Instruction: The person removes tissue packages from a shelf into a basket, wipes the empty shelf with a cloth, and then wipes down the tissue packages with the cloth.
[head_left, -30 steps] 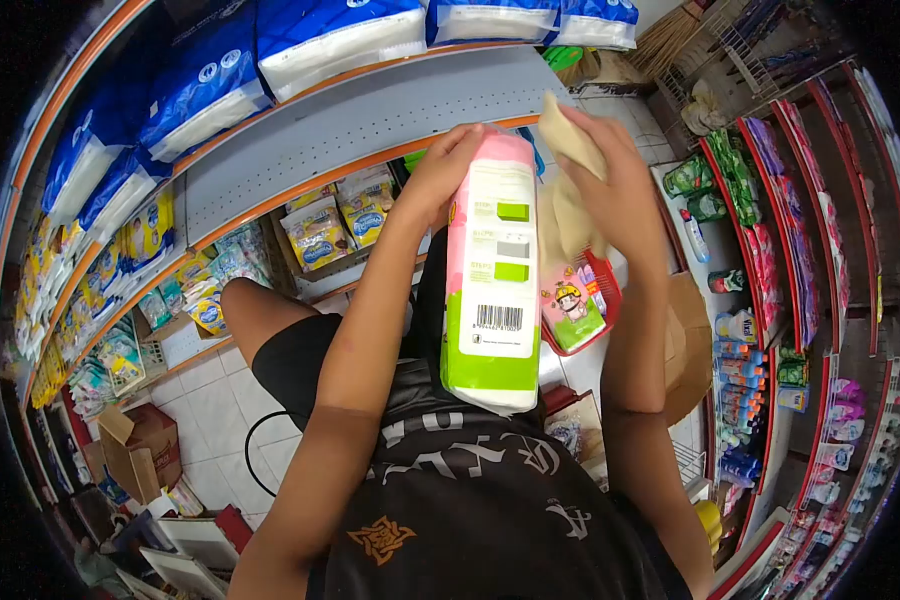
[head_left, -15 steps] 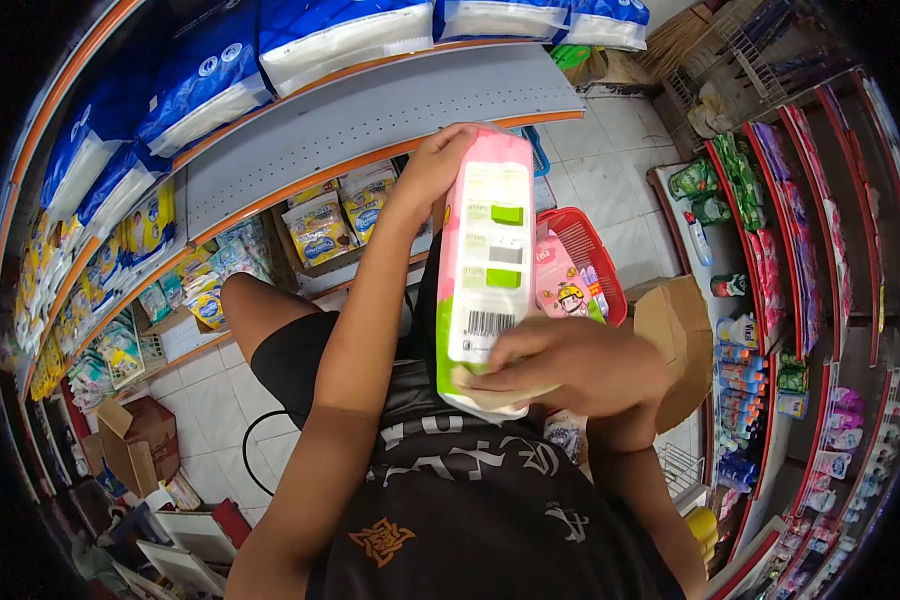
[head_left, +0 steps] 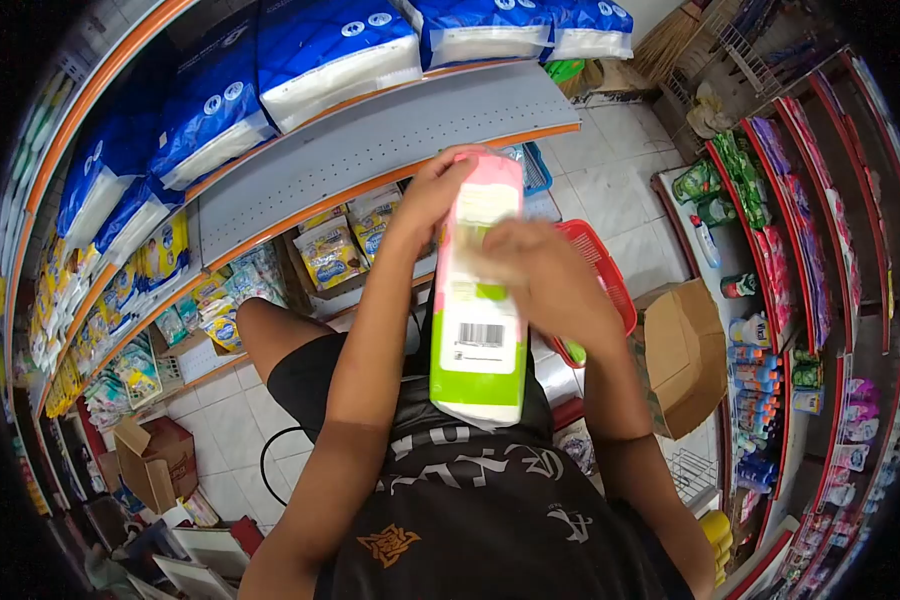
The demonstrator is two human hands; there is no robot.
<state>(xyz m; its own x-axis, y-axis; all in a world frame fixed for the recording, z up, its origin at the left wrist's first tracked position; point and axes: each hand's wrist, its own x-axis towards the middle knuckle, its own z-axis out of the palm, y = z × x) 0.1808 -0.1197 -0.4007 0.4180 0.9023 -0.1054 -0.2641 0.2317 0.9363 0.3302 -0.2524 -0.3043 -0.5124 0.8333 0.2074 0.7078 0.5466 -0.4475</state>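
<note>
A tall pink, white and green packet with a barcode and printed panels stands upright in front of my lap. My left hand is closed around its top left edge. Over the packet's middle, my right hand is bent with curled fingers, blurred by motion. A pale smear shows at its fingertips against the packet; what they hold, if anything, cannot be made out. Part of the printed panel is hidden behind this hand.
A red plastic basket stands on the tiled floor to the right, beside an open cardboard box. Ahead runs a grey shelf below blue-and-white packs. Stocked red-edged shelves line the right side.
My right hand has moved up from the packet's bottom edge to its middle. The packet has shifted slightly down. My left hand keeps its hold at the top.
</note>
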